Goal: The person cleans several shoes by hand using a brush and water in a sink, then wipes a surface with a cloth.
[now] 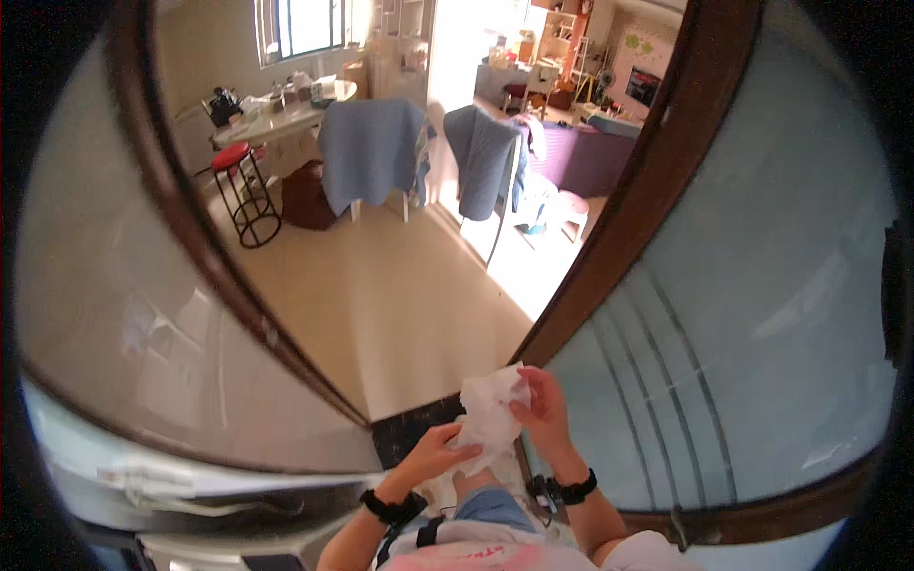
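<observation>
Between my two hands I hold a crumpled white tissue in front of my body. My left hand grips its lower left side, the fingers partly behind it. At the upper right edge, my right hand pinches the tissue between thumb and fingers. Each wrist carries a black band with a small dark device. Below the hands show my blue shorts and white shirt.
I face a doorway with a dark threshold. A frosted glass door with a brown frame stands at the right. Beyond are a red-topped stool, a cluttered table, chairs draped in blue cloth and a purple sofa.
</observation>
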Available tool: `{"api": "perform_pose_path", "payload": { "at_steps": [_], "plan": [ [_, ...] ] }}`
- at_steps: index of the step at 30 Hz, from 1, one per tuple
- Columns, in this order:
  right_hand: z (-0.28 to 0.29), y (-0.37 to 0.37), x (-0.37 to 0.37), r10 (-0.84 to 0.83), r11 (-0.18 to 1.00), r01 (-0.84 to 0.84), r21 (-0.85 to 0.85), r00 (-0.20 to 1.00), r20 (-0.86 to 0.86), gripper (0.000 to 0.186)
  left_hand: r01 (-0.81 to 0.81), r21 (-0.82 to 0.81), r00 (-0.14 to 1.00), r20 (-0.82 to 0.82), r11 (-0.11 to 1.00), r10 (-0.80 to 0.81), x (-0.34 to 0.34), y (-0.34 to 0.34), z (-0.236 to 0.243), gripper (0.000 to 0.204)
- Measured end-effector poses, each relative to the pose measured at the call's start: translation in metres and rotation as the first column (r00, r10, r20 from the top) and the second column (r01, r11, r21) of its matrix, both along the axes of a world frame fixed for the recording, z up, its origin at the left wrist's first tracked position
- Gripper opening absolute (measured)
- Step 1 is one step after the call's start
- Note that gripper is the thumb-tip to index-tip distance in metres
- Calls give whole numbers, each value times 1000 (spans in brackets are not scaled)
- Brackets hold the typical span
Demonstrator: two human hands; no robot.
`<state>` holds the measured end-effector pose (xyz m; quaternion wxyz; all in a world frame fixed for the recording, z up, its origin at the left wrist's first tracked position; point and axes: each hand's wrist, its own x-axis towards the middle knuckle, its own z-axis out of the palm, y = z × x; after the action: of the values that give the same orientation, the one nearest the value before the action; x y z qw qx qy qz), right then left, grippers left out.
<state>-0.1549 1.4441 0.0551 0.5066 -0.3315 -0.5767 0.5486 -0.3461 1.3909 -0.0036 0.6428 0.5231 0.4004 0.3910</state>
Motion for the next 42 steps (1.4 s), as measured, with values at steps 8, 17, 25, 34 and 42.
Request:
{"api": "perform_pose_path", "payload": {
  "at_steps": [8, 17, 25, 34, 42],
  "plan": [
    [-30, 210, -38, 39, 999, -40, -13, 997, -66, 48, -277, -87, 950, -174, 957, 259, -37, 180, 15, 32],
    [-9, 399, -157, 327, 943, -326, -59, 945, 1, 51, -650, 34, 740, -199, 759, 642, -122, 322, 52, 33],
    [-9, 489, -290, 706, 625, -675, -393, 703, -83, 35, -905, 85, 415, -48, 417, 909, -234, 395, 27, 34],
    [12, 554, -501, 838, 545, -785, -294, 521, 160, 18, -956, 157, 243, -52, 248, 969, -409, 436, 32, 34],
    [11, 519, -696, 977, 209, -917, -339, 182, 109, 22, -997, -24, 68, 60, 69, 996, -532, 391, 25, 30]
  ]
}}
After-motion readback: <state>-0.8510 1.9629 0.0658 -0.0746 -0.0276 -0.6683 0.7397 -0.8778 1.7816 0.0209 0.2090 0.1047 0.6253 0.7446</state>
